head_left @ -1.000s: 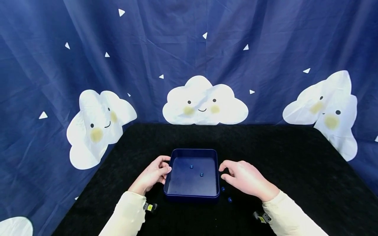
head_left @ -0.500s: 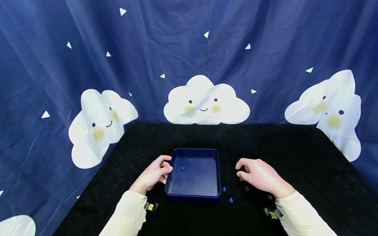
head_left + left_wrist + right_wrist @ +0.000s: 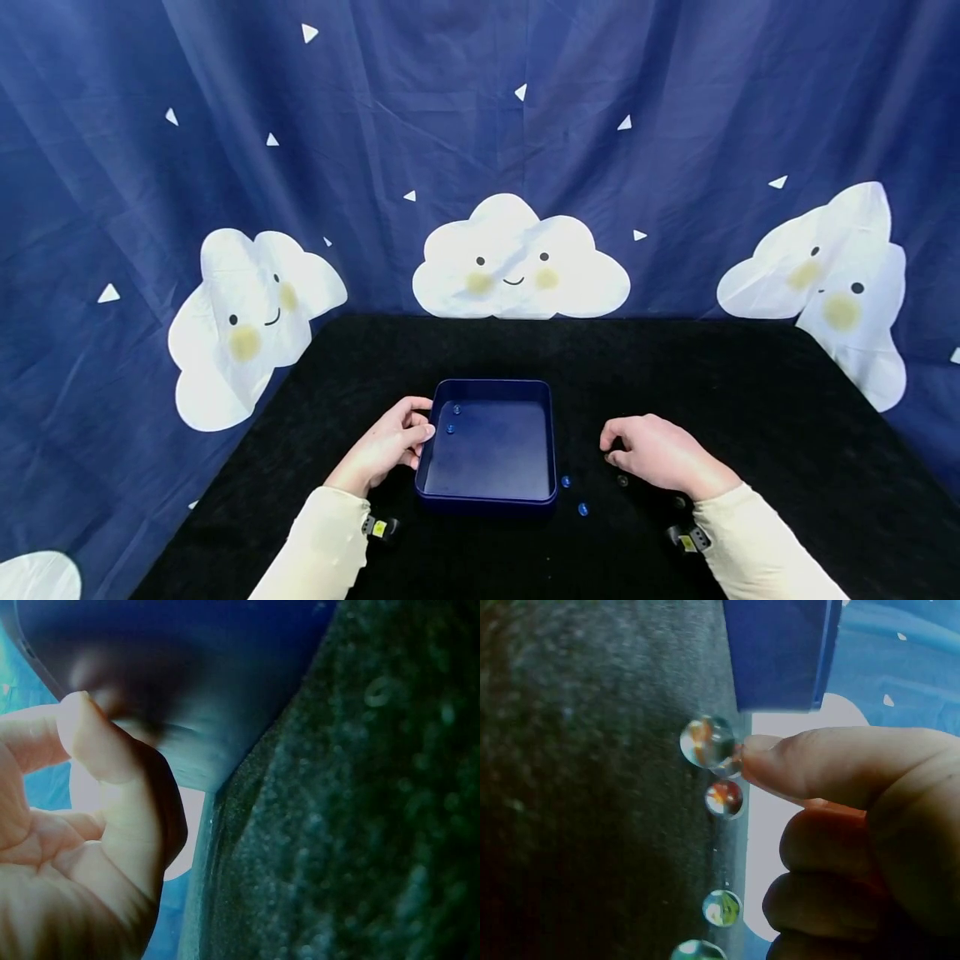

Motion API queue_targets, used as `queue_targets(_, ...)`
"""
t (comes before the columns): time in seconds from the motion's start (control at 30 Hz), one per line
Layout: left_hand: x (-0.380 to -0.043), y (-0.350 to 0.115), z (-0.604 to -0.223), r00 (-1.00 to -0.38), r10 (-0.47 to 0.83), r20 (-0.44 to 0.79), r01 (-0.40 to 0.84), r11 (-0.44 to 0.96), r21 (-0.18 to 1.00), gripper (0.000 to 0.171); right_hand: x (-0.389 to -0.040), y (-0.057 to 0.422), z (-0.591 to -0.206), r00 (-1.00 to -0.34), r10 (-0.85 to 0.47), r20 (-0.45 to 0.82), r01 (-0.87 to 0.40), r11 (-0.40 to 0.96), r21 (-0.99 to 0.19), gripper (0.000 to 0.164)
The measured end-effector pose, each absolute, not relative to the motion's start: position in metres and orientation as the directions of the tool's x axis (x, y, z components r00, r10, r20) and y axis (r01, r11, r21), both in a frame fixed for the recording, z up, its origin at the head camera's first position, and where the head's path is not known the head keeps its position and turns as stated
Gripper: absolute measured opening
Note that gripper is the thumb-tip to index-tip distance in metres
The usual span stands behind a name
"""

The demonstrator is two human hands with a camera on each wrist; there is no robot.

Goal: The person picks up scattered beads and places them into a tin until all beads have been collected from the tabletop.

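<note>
A shallow dark-blue square box (image 3: pixel 491 479) stands in front of me with two small blue-looking marbles (image 3: pixel 457 409) near its left wall. My left hand (image 3: pixel 386 443) grips the box's left side, thumb and index finger at the rim; the left wrist view shows the thumb tip (image 3: pixel 81 724) against the wall. My right hand (image 3: pixel 660 450) is low over the table, right of the box. In the right wrist view its thumb and index tips pinch at a clear glass marble (image 3: pixel 731 766), partly hidden. Beside it lies a marble with an orange swirl (image 3: pixel 699 742).
More marbles are near the right hand: a red-orange one (image 3: pixel 724 799) and a green-yellow one (image 3: pixel 721 908). Two blue-looking marbles (image 3: pixel 583 509) lie just right of the box. Black cloth (image 3: pixel 480 346) covers the table; a blue cloud-printed curtain (image 3: pixel 360 108) hangs behind.
My right hand has moved right, away from the box, then down slightly to the loose marbles. Inside the box, the two marbles have rolled leftward. My left hand stays at the box.
</note>
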State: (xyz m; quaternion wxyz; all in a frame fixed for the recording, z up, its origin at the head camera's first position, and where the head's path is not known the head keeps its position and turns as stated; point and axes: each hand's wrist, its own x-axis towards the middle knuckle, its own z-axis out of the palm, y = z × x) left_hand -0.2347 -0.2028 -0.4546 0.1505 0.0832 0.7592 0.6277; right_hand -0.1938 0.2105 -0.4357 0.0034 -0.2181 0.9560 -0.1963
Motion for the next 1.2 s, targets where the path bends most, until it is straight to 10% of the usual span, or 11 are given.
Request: queue_targets(1.2,-0.232,-0.204,-0.458,-0.937,0.329,-0.121,-0.065,0.175,0.982,0.048,-0.182,0.182,-0.423,-0.879,-0.426,0.215,-0.476,0.752,-0.457,0.011)
